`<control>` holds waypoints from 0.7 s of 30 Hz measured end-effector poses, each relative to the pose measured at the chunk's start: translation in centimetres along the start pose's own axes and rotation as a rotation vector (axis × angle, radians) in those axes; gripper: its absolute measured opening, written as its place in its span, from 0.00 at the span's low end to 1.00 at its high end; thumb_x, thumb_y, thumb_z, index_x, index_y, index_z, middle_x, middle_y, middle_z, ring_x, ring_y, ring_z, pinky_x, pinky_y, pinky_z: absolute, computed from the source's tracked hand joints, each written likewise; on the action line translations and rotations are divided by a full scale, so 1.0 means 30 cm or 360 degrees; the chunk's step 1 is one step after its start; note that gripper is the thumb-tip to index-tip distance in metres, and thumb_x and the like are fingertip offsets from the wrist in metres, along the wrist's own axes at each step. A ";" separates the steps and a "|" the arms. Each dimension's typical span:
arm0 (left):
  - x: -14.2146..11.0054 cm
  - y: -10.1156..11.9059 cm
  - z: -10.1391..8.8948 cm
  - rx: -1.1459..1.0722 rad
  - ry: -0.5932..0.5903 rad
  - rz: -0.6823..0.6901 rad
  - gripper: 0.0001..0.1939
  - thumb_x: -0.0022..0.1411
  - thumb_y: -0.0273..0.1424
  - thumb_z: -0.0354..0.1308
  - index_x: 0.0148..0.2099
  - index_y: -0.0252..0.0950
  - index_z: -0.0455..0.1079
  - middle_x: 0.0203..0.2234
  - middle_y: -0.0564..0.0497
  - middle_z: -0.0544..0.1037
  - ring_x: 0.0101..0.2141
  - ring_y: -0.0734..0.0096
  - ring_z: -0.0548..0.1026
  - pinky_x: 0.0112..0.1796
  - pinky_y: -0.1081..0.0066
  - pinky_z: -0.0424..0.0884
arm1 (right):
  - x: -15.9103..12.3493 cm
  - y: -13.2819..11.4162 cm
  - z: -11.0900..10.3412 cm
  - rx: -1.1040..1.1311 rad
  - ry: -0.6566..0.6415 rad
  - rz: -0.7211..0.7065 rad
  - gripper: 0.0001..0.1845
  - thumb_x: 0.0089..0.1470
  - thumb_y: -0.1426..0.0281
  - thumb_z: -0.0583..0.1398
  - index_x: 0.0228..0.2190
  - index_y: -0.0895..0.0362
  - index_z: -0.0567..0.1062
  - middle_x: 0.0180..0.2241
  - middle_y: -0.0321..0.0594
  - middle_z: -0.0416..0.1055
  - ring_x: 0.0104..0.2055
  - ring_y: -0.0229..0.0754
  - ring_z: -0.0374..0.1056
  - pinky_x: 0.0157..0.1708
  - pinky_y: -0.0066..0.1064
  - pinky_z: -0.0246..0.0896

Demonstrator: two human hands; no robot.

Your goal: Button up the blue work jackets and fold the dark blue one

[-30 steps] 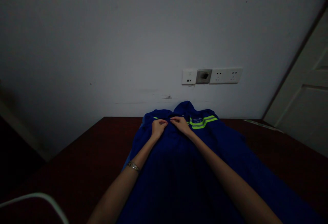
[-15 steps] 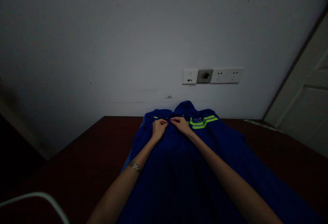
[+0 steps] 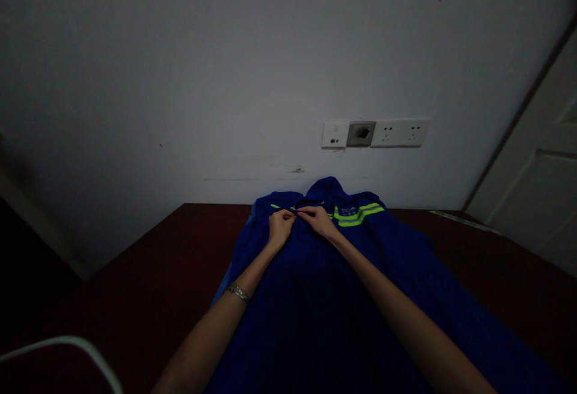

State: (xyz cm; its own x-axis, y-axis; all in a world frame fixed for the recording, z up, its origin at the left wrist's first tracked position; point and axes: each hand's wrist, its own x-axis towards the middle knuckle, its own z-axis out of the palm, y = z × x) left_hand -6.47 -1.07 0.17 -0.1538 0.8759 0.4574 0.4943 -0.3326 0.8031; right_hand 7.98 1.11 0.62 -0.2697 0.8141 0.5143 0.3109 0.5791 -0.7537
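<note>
Bare hands (image 3: 280,227) and slim, bare forearms (image 3: 396,303) — a silvery, chain-like bracelet (image 3: 238,291) around the left forearm.

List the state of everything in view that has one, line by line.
Left hand: fingertips pinched at the blue garment's front.
Right hand: fingertips pinched there too, close beside the left's.
Blue garment: spread out on the dark red table; fastened or not, cannot tell.
Bracelet: worn on the left arm.
White wall sockets: nothing plugged in.
Door: partly in view; open or shut, cannot tell.
</note>
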 end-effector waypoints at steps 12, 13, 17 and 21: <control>-0.014 0.017 0.010 -0.0106 -0.0005 0.0053 0.04 0.50 0.25 0.57 0.30 0.32 0.73 0.24 0.50 0.77 0.27 0.73 0.74 0.32 0.75 0.68 | 0.020 0.028 -0.012 0.0319 0.0181 0.0456 0.13 0.43 0.67 0.59 0.31 0.60 0.77 0.32 0.42 0.76 0.34 0.42 0.70 0.37 0.33 0.64; -0.016 0.020 0.009 -0.0093 -0.0002 0.0075 0.04 0.50 0.25 0.57 0.30 0.32 0.73 0.24 0.50 0.77 0.27 0.73 0.73 0.32 0.75 0.68 | 0.020 0.031 -0.014 0.0343 0.0199 0.0490 0.13 0.42 0.67 0.59 0.31 0.60 0.78 0.32 0.42 0.76 0.33 0.42 0.70 0.37 0.33 0.64; -0.024 0.029 0.004 0.0001 0.0002 0.0166 0.04 0.50 0.23 0.58 0.30 0.32 0.72 0.25 0.50 0.76 0.29 0.73 0.73 0.34 0.74 0.67 | 0.022 0.036 -0.015 0.0393 0.0238 0.0538 0.12 0.41 0.67 0.60 0.30 0.59 0.78 0.32 0.42 0.76 0.34 0.42 0.70 0.36 0.33 0.64; -0.025 0.026 0.003 0.0087 0.0020 0.0203 0.04 0.50 0.23 0.57 0.31 0.33 0.72 0.27 0.50 0.76 0.30 0.73 0.73 0.35 0.74 0.67 | 0.023 0.036 -0.013 0.0389 0.0204 0.0498 0.13 0.41 0.66 0.60 0.30 0.59 0.78 0.32 0.42 0.76 0.34 0.42 0.70 0.37 0.33 0.64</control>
State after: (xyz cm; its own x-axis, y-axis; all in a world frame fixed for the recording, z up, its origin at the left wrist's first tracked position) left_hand -5.89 -1.97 0.42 -0.0971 0.8231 0.5595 0.5563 -0.4213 0.7163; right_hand 8.50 2.31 0.32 -0.0763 0.9569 0.2804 0.1303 0.2884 -0.9486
